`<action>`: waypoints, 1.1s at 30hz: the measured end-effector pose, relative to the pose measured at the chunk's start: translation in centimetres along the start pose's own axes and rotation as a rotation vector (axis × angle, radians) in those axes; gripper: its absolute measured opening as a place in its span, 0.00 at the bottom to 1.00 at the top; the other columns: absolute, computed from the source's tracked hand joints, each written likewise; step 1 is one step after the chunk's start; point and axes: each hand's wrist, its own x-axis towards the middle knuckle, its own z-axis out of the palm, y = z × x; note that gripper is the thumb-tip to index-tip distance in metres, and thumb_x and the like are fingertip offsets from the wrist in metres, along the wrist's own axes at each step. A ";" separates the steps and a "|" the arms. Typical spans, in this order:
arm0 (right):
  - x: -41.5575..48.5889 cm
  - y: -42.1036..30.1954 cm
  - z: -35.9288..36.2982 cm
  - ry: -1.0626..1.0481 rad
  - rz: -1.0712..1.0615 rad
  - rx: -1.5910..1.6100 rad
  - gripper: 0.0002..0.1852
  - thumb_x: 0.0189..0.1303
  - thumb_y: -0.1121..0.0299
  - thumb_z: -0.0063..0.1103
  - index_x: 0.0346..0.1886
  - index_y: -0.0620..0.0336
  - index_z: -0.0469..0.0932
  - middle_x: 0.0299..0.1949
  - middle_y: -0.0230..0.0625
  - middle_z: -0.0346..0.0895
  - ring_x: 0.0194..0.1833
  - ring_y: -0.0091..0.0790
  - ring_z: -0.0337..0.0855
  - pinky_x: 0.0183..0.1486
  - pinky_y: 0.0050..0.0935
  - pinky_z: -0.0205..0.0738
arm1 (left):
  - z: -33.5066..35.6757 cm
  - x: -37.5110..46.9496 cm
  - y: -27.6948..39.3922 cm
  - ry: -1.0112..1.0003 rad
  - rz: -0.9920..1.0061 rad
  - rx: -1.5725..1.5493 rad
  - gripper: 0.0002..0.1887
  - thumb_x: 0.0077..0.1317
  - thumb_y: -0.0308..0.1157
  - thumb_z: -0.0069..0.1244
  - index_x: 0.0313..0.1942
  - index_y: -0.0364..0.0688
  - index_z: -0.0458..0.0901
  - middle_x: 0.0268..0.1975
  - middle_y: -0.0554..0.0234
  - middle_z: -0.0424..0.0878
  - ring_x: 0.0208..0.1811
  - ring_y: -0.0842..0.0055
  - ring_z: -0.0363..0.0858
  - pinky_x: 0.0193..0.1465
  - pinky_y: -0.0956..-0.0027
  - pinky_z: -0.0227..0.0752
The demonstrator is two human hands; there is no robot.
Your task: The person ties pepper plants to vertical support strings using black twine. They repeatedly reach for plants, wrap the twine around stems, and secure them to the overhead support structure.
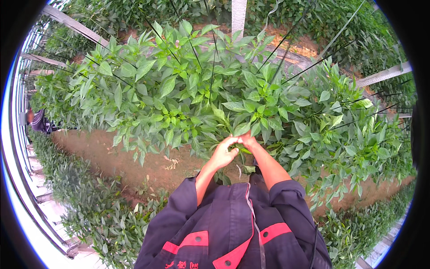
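Both my hands meet at the near side of a row of green pepper plants (198, 87), just in front of my dark jacket (228, 215). My left hand (225, 153) has its thumb and fingers curved, the fingertips touching my right hand. My right hand (248, 139) reaches in among the leaves, its fingers partly hidden under a leaf (242, 129). Whether either hand grips a stem cannot be made out. Below the hands a loose leaf (249, 169) and a thin pale strip (239, 171) hang before the jacket.
Dark strings run up from the plants. Concrete posts (239, 16) stand behind the row. A soil path (127, 158) runs between it and another plant row (100, 208). A person (41, 121) is at the far left. A long pale strip (257, 222) hangs down my jacket.
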 end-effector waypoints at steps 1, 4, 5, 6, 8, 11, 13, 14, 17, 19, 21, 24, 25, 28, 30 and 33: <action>-0.5 -0.6 -0.6 -0.050 0.125 -0.156 0.16 0.63 0.63 0.83 0.46 0.65 0.90 0.37 0.32 0.90 0.37 0.28 0.88 0.41 0.33 0.84 | -0.1 0.0 -0.2 0.127 0.043 0.073 0.16 0.71 0.18 0.56 0.57 0.39 0.85 0.64 0.59 0.79 0.67 0.69 0.82 0.74 0.63 0.74; -2.0 -2.5 0.1 -0.074 0.095 -0.130 0.13 0.64 0.64 0.83 0.43 0.63 0.91 0.35 0.30 0.90 0.30 0.20 0.81 0.34 0.25 0.77 | -0.4 0.1 -0.8 0.414 -0.013 0.011 0.08 0.72 0.27 0.64 0.49 0.38 0.86 0.61 0.54 0.82 0.61 0.68 0.83 0.67 0.63 0.78; -2.3 -3.1 0.2 -0.068 0.096 -0.149 0.12 0.64 0.63 0.82 0.42 0.61 0.91 0.33 0.29 0.89 0.28 0.20 0.80 0.31 0.24 0.73 | -0.5 0.3 -1.0 0.429 -0.058 0.019 0.09 0.74 0.29 0.64 0.49 0.36 0.85 0.60 0.53 0.82 0.60 0.67 0.84 0.67 0.63 0.78; -2.6 -3.6 0.3 -0.056 0.104 -0.184 0.11 0.63 0.62 0.82 0.40 0.59 0.91 0.31 0.28 0.88 0.27 0.19 0.78 0.28 0.23 0.69 | -0.6 0.5 -1.2 0.438 -0.055 0.035 0.09 0.76 0.32 0.63 0.47 0.36 0.84 0.56 0.54 0.82 0.56 0.69 0.84 0.63 0.64 0.79; -2.8 -4.1 0.4 -0.068 0.104 -0.161 0.11 0.65 0.62 0.81 0.39 0.57 0.90 0.31 0.27 0.87 0.28 0.19 0.78 0.27 0.23 0.67 | -0.8 1.1 -1.6 0.452 -0.079 0.043 0.14 0.80 0.38 0.60 0.44 0.35 0.81 0.47 0.57 0.83 0.48 0.72 0.83 0.55 0.66 0.80; -2.8 -4.4 0.0 -0.064 0.080 -0.119 0.10 0.65 0.63 0.80 0.40 0.59 0.89 0.33 0.27 0.88 0.29 0.20 0.79 0.28 0.24 0.68 | -1.2 1.7 -2.4 0.378 -0.259 0.105 0.17 0.85 0.43 0.53 0.46 0.36 0.84 0.37 0.67 0.82 0.40 0.81 0.75 0.47 0.71 0.72; -2.8 -4.7 -0.6 -0.077 0.076 -0.078 0.11 0.66 0.64 0.79 0.42 0.60 0.88 0.33 0.28 0.88 0.30 0.20 0.80 0.29 0.23 0.69 | -1.0 1.9 -2.9 0.331 -0.275 0.120 0.24 0.87 0.51 0.47 0.46 0.35 0.84 0.37 0.66 0.82 0.39 0.80 0.73 0.46 0.69 0.71; -2.8 -4.8 -0.8 -0.066 0.083 -0.069 0.11 0.67 0.64 0.79 0.42 0.61 0.88 0.33 0.28 0.88 0.30 0.20 0.80 0.29 0.22 0.69 | -0.8 2.0 -3.2 0.283 -0.316 0.107 0.25 0.87 0.51 0.46 0.46 0.35 0.84 0.39 0.64 0.84 0.41 0.79 0.75 0.48 0.68 0.73; -2.9 -5.4 -1.4 -0.073 0.085 -0.079 0.11 0.67 0.65 0.79 0.43 0.61 0.88 0.34 0.28 0.88 0.30 0.20 0.80 0.30 0.22 0.70 | 0.0 1.9 -3.7 0.250 -0.378 -0.006 0.28 0.88 0.54 0.42 0.50 0.33 0.83 0.47 0.57 0.89 0.48 0.75 0.81 0.57 0.66 0.75; -3.1 -5.7 -1.5 -0.072 0.096 -0.119 0.10 0.67 0.65 0.79 0.44 0.60 0.88 0.34 0.28 0.88 0.31 0.19 0.81 0.30 0.22 0.70 | 0.4 2.1 -4.0 0.264 -0.386 -0.036 0.29 0.88 0.55 0.40 0.52 0.33 0.82 0.52 0.53 0.90 0.54 0.72 0.83 0.63 0.64 0.75; -3.2 -5.7 -1.4 -0.101 0.105 -0.079 0.10 0.67 0.65 0.79 0.42 0.60 0.89 0.34 0.27 0.89 0.30 0.19 0.81 0.30 0.22 0.71 | 0.6 2.3 -4.2 0.280 -0.393 0.003 0.31 0.88 0.56 0.39 0.53 0.32 0.81 0.57 0.49 0.90 0.60 0.68 0.84 0.69 0.60 0.73; -3.2 -5.5 -1.4 -0.080 0.136 -0.096 0.04 0.64 0.72 0.76 0.39 0.60 0.90 0.36 0.28 0.90 0.30 0.20 0.81 0.30 0.22 0.71 | 0.6 2.9 -4.6 0.221 -0.287 -0.101 0.28 0.89 0.55 0.37 0.52 0.35 0.81 0.54 0.52 0.91 0.57 0.70 0.85 0.69 0.59 0.73; -3.2 -5.4 -1.5 -0.065 0.133 -0.113 0.04 0.64 0.73 0.75 0.41 0.60 0.91 0.36 0.29 0.91 0.30 0.20 0.82 0.30 0.23 0.72 | 0.5 2.9 -4.7 0.185 -0.248 -0.139 0.28 0.89 0.54 0.37 0.51 0.36 0.81 0.54 0.52 0.91 0.57 0.71 0.85 0.69 0.59 0.73; -3.1 -5.0 -1.6 -0.042 0.159 -0.081 0.03 0.63 0.74 0.74 0.39 0.60 0.89 0.36 0.29 0.90 0.30 0.21 0.82 0.30 0.24 0.72 | 0.6 2.3 -4.8 0.041 -0.251 -0.240 0.19 0.89 0.44 0.40 0.47 0.39 0.80 0.52 0.56 0.91 0.56 0.74 0.84 0.68 0.62 0.73; -3.1 -4.7 -1.6 -0.087 0.124 -0.081 0.04 0.62 0.75 0.74 0.39 0.61 0.90 0.36 0.30 0.90 0.29 0.22 0.82 0.31 0.24 0.72 | 0.8 1.5 -4.6 -0.044 -0.222 -0.288 0.11 0.86 0.36 0.43 0.48 0.40 0.80 0.51 0.58 0.91 0.56 0.75 0.84 0.67 0.62 0.74; -3.3 -4.4 -1.5 -0.085 0.144 -0.154 0.03 0.62 0.75 0.73 0.38 0.60 0.89 0.34 0.31 0.88 0.29 0.23 0.82 0.31 0.25 0.72 | 1.4 0.5 -3.9 -0.052 -0.208 -0.267 0.15 0.73 0.15 0.44 0.55 0.38 0.80 0.55 0.56 0.89 0.59 0.71 0.85 0.71 0.63 0.75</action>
